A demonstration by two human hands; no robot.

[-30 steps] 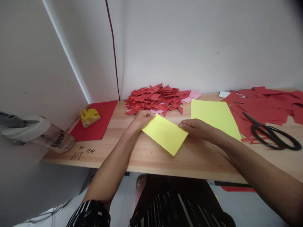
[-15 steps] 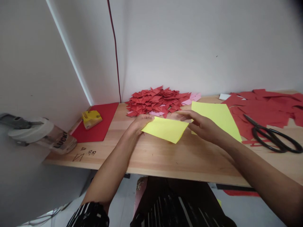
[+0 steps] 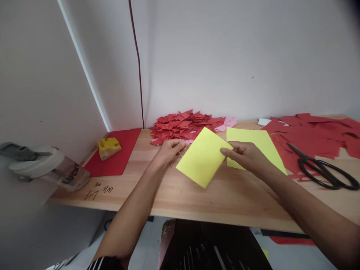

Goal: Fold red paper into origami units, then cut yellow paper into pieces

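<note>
My right hand (image 3: 244, 154) pinches the right edge of a folded yellow sheet (image 3: 203, 157) and holds it tilted up above the wooden table (image 3: 146, 187). My left hand (image 3: 167, 150) hovers at the sheet's left corner, fingers curled and apart, holding nothing. Just behind the hands lies a heap of folded red paper pieces (image 3: 184, 124). A flat yellow sheet (image 3: 257, 143) lies on the table under my right hand.
Black scissors (image 3: 323, 169) lie on red paper scraps (image 3: 317, 133) at the right. A red sheet (image 3: 118, 152) with a small yellow packet (image 3: 109, 145) sits at the left, near a tape dispenser (image 3: 45, 167). A red cable (image 3: 137, 63) runs down the wall.
The folded yellow sheet went from lying flat between both hands to tilted up in my right hand. My left hand has come off its corner.
</note>
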